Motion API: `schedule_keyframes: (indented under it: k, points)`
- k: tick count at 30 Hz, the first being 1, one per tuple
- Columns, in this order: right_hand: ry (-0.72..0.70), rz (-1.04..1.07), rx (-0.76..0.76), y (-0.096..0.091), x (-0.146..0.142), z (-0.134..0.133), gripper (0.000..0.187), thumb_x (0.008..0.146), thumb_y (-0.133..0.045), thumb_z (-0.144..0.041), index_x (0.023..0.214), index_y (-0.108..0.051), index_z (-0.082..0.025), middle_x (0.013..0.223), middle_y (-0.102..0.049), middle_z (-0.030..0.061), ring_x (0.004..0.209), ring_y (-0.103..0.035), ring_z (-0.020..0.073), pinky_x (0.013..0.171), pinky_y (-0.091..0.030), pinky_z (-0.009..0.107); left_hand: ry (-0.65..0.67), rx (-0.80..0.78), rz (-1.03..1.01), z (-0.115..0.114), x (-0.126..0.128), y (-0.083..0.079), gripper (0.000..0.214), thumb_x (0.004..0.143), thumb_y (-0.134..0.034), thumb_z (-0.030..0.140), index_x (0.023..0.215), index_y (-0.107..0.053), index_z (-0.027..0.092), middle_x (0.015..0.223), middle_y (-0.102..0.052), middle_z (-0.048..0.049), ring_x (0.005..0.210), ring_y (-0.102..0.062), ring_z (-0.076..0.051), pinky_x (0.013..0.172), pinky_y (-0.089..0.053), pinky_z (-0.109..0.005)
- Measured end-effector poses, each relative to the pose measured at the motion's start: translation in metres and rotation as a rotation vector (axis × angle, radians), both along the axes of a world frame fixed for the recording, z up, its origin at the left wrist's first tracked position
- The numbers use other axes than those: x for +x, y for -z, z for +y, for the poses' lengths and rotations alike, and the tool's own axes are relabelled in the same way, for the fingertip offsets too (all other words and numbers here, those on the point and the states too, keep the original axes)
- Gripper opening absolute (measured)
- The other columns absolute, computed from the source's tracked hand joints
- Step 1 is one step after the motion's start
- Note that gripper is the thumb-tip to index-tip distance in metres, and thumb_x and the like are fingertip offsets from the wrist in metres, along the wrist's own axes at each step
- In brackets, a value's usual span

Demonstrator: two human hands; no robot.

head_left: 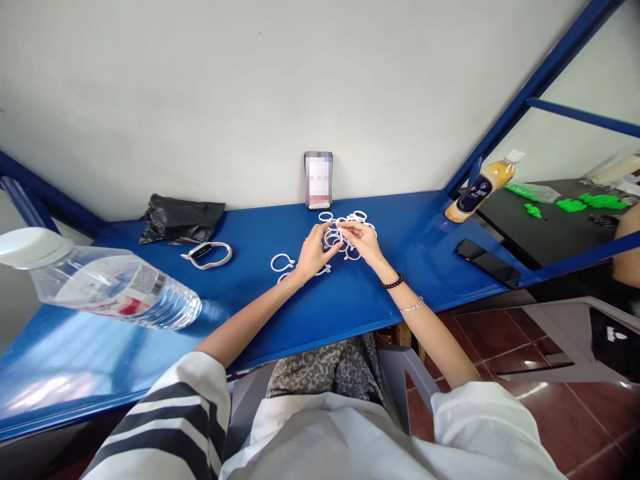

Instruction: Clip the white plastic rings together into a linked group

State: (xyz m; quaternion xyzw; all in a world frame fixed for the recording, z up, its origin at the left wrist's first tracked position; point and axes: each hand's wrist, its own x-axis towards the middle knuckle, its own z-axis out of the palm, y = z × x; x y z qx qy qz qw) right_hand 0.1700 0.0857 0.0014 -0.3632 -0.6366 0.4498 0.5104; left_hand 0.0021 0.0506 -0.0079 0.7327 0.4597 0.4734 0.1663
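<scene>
Both my hands meet over a heap of white plastic rings in the middle of the blue table. My left hand pinches a white ring between thumb and fingers. My right hand is closed on the same ring from the other side; a black bead bracelet and a thin silver bangle sit on that wrist. Two separate white rings lie on the table just left of my left hand.
A phone leans upright against the wall behind the rings. A white smartwatch and a black bag lie at left. A clear water bottle stands near left. A yellow drink bottle and a dark phone are at right.
</scene>
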Motion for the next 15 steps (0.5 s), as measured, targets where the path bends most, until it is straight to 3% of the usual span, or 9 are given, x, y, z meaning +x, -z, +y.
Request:
schedule_keyframes:
  k: [5, 15]
  points:
    - [-0.030, 0.000, -0.001, -0.0012, -0.0011, -0.0022, 0.033, 0.074, -0.076, -0.048, 0.093, -0.074, -0.021, 0.100, -0.075, 0.0067, 0.095, -0.071, 0.0223, 0.090, -0.056, 0.037, 0.002, 0.016, 0.089, 0.0000, 0.0005, 0.0030, 0.038, 0.086, -0.065, 0.036, 0.120, -0.057, 0.018, 0.111, -0.061, -0.0082, 0.092, -0.062, -0.018, 0.070, -0.050, -0.026]
    - [-0.057, 0.005, -0.023, 0.0001, 0.0007, -0.0010, 0.037, 0.075, -0.073, -0.054, 0.097, -0.074, -0.023, 0.106, -0.075, 0.0063, 0.098, -0.070, 0.0224, 0.094, -0.056, 0.040, 0.022, -0.008, 0.041, 0.0024, -0.0006, 0.0033, 0.036, 0.086, -0.066, 0.034, 0.118, -0.060, 0.019, 0.110, -0.062, -0.0067, 0.076, -0.059, -0.012, 0.062, -0.048, -0.022]
